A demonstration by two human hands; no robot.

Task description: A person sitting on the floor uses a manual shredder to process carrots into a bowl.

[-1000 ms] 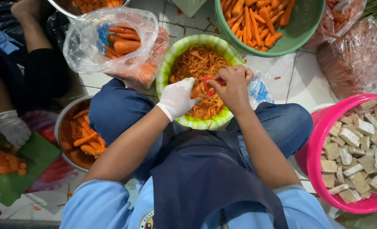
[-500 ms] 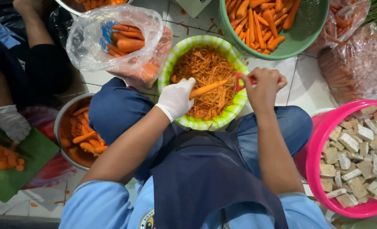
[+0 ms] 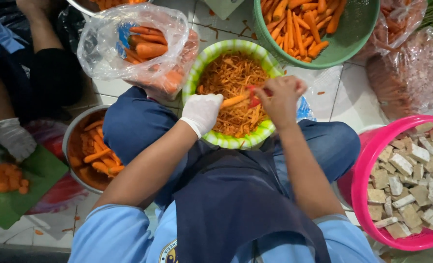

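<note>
1. The carrot (image 3: 235,100) lies nearly level over the striped bowl (image 3: 211,135). Its long axis runs left to right, tilted slightly up toward the right.
2. Its left end sits in the left hand (image 3: 202,113). Its right end points at the right hand (image 3: 279,97) and meets the red peeler (image 3: 252,95) there.
3. The carrot is orange, slim and pale along its upper side. Only the short stretch between the two hands shows.
4. The left hand wears a white glove and is closed around the carrot's left end.
5. The right hand is bare and is curled tight on the red peeler. The blade is too hidden to make out.
6. The striped bowl, green and white at the rim, sits on the floor between the person's knees and is full of thin orange shreds (image 3: 231,78).
7. A clear bag (image 3: 129,44) of whole carrots lies just left of the bowl. A green basket (image 3: 352,29) of carrot sticks stands beyond it on the right.
8. A metal pot (image 3: 73,131) of carrot pieces stands by the left knee. A pink tub (image 3: 367,160) of pale cubes stands by the right knee.
9. At far left another person's gloved hand (image 3: 13,139) rests near a green board (image 3: 36,170) bearing chopped carrot.
</note>
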